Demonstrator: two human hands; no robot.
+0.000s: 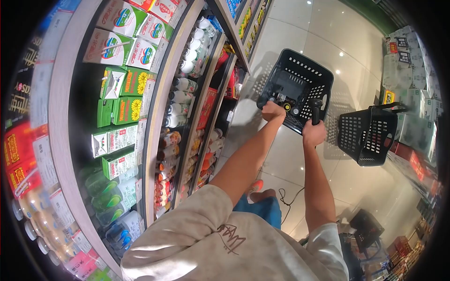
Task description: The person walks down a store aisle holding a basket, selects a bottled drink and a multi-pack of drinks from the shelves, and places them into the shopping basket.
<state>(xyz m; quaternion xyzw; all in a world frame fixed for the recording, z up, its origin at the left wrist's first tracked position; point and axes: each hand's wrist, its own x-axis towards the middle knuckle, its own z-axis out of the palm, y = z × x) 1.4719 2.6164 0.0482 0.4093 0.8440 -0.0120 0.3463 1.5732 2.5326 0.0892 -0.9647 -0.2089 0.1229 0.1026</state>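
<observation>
With left hand [273,112] curled shut on near edge and right hand [315,134] round handle [317,110], hold black shopping basket [324,70] level ahead

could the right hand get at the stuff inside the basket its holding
Probably, but only after the right hand lets go of the handle; the basket is open on top, leaving the items uncovered.

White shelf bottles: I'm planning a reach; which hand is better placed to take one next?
Probably the left hand, at the held basket: it's nearer the white bottles. The right hand, on the handle, is farther.
</observation>
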